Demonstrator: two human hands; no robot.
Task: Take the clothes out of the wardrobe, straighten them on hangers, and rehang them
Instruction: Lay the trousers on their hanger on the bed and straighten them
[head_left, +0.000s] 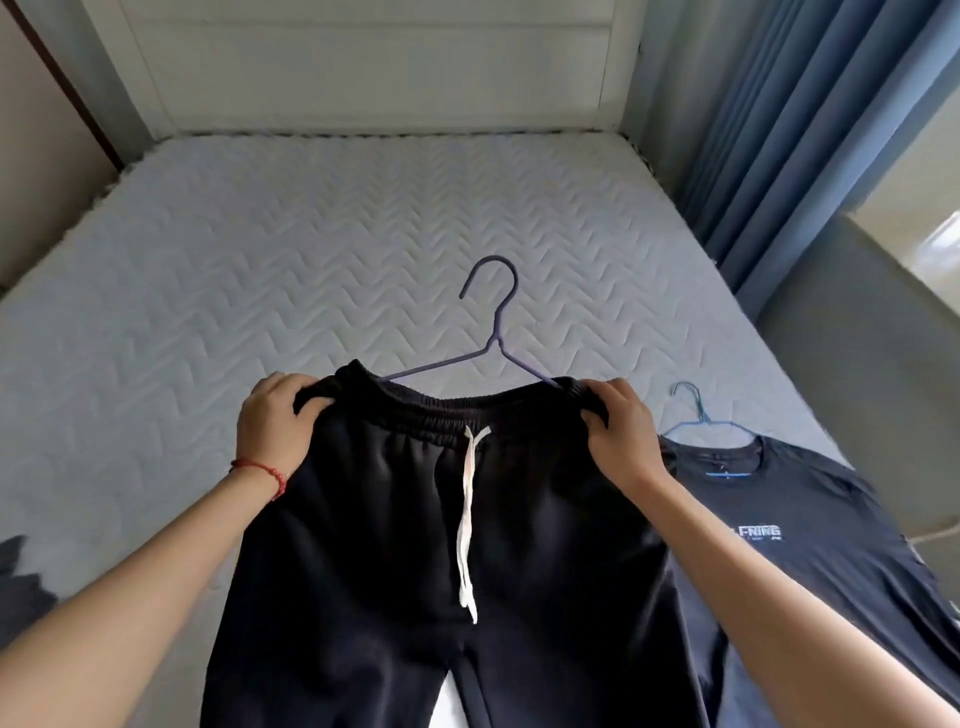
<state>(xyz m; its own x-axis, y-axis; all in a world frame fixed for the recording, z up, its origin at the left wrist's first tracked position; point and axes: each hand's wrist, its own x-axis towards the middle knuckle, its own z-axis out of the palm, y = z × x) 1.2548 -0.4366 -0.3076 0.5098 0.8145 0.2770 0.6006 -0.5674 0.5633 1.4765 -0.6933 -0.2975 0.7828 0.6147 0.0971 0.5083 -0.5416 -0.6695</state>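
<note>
Black sweatpants (395, 525) with a white drawstring lie spread on the white quilted mattress (291, 249). A purple hanger (493, 317) sticks out above the elastic waistband, its lower part hidden under the fabric. My left hand (272, 423) grips the waistband's left corner. My right hand (621, 431) grips the right corner. To the right, a dark T-shirt (810, 525) with white lettering lies flat on a blue hanger (693, 410).
A white headboard (363, 67) closes the far end of the bed. Blue curtains (810, 130) hang along the right side. A dark piece of cloth (21, 587) shows at the left edge.
</note>
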